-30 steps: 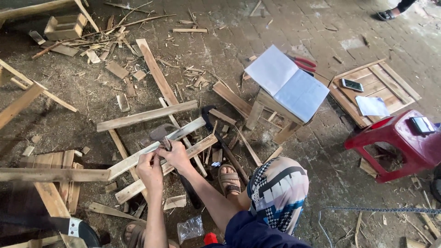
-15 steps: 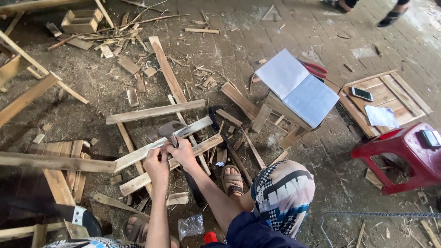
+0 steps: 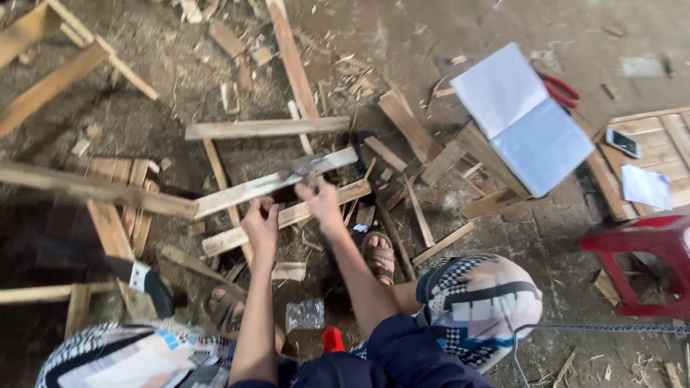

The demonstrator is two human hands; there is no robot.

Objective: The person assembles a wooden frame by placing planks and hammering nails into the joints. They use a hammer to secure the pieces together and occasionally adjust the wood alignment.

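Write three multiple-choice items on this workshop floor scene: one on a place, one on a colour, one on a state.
1. Where does the open notebook lie?
A. On a small wooden stool
B. On the red stool
C. In the person's lap

2. What colour is the plastic stool at the right edge?
A. Blue
B. Red
C. Green

3. What is the right hand doing?
A. Resting on the knee
B. Holding the phone
C. Touching the pale wooden slat

Answers: 1 A, the notebook sits atop a wooden stool frame; 2 B, the stool is plainly red; 3 C, its fingers meet the slat, with the left hand just below.
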